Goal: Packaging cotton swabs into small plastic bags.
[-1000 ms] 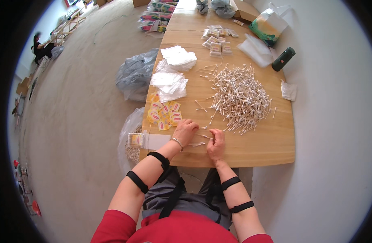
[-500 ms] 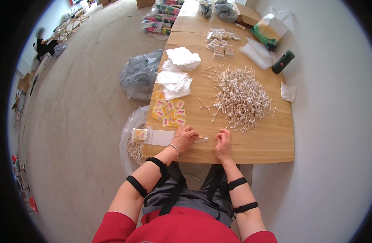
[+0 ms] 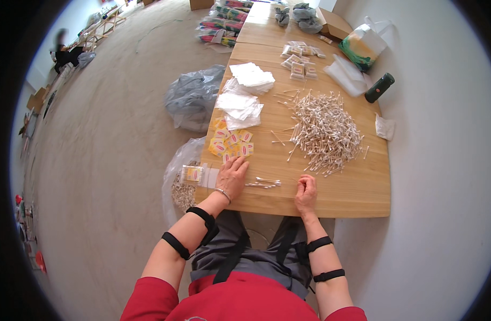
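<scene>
My left hand (image 3: pixel 232 175) lies over a white card (image 3: pixel 210 180) near the table's front left, fingers stretched toward the lower edge of some small yellow-and-white labels (image 3: pixel 230 140). A filled clear packet of cotton swabs (image 3: pixel 192 174) with a yellow label sits left of the card, at the table edge. Between my hands lies a small loose bunch of cotton swabs (image 3: pixel 267 182). My right hand (image 3: pixel 306 193) rests near the front edge with its fingers curled closed; whatever they hold, if anything, is hidden. Beyond it spreads a big pile of cotton swabs (image 3: pixel 328 134).
Clear plastic bags (image 3: pixel 240 104) lie stacked behind the labels. Filled packets (image 3: pixel 299 59), a dark green bottle (image 3: pixel 379 88) and a carton (image 3: pixel 333 25) stand farther back. Left of the table are a grey plastic bag (image 3: pixel 194 99) and a clear sack of swabs (image 3: pixel 182 193). A wall (image 3: pixel 443 160) runs along the right.
My left hand has let go of the small swab bunch and moved left onto the white card, toward the labels. My right hand stays curled, slightly farther from the bunch. The view has shifted a little.
</scene>
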A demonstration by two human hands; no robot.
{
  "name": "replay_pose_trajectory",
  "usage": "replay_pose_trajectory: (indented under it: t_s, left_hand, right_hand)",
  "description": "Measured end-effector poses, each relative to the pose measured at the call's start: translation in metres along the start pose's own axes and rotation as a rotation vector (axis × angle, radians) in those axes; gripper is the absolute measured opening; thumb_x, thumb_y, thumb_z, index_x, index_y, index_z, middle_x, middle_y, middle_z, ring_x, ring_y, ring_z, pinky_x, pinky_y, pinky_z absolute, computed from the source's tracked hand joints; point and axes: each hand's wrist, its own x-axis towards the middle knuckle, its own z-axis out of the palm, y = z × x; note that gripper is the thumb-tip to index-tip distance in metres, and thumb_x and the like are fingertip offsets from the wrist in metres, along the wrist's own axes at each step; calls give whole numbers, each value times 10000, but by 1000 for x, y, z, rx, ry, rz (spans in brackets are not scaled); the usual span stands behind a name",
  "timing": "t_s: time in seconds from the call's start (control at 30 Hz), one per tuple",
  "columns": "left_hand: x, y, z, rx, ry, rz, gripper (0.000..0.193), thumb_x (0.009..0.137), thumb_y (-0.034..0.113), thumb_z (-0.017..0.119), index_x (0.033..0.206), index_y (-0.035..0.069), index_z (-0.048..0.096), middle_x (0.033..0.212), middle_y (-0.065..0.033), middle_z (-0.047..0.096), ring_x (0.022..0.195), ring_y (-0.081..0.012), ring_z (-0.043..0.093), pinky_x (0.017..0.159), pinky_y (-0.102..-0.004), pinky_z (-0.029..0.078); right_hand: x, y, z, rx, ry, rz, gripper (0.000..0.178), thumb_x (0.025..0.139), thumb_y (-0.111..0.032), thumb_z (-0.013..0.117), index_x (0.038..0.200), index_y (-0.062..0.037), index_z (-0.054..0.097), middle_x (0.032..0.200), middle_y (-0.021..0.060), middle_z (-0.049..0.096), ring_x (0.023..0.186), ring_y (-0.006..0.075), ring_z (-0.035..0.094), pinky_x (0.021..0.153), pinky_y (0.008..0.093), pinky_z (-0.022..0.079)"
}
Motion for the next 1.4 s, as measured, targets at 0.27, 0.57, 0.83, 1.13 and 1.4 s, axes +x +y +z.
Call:
replay_pose_trajectory:
  t_s: [0.27,0.57,0.83,1.13,1.4]
  left_hand:
    - [2,21,-29,-397,-87,-210,340,823,80,608,1162,63,575,1075,-97,623,1011,-235,576,816,-345,463]
    - [-34,-7,-43,-1134,-99,-770,179,911,185,596,902,13,643,718,-22,629,609,-68,565,556,-205,465]
    - [-147,-124,-87,-850,10,-1230,363,916,387,569,810,41,602,654,-4,585,529,-61,525,458,-189,406]
    - [-162,-122,-51,-531,125,-1077,185,870,208,625,845,25,605,655,-31,619,511,-105,567,478,-233,448]
    - [-57,-11,-64,-371,-63,-195,350,738,123,723,1053,35,598,1049,-116,611,963,-247,580,833,-362,462]
  right_hand:
    - [7,-31,9,-41,-76,-32,24,832,-30,558,851,-20,547,913,131,548,871,305,538,767,370,447]
    - [-5,-83,54,-34,-373,-171,197,832,-127,601,1009,-42,585,1032,133,572,1004,299,519,860,396,414]
    - [-16,-65,52,-633,-388,-402,582,835,-268,615,1319,-14,414,1364,152,403,1284,318,341,1066,471,256]
    - [112,-29,67,-672,-158,-312,249,797,-156,604,1038,-96,624,1055,43,586,1048,235,498,884,372,413]
    - [53,-27,60,-543,-161,-310,33,774,-171,619,771,-149,643,830,-12,567,889,200,520,803,367,405]
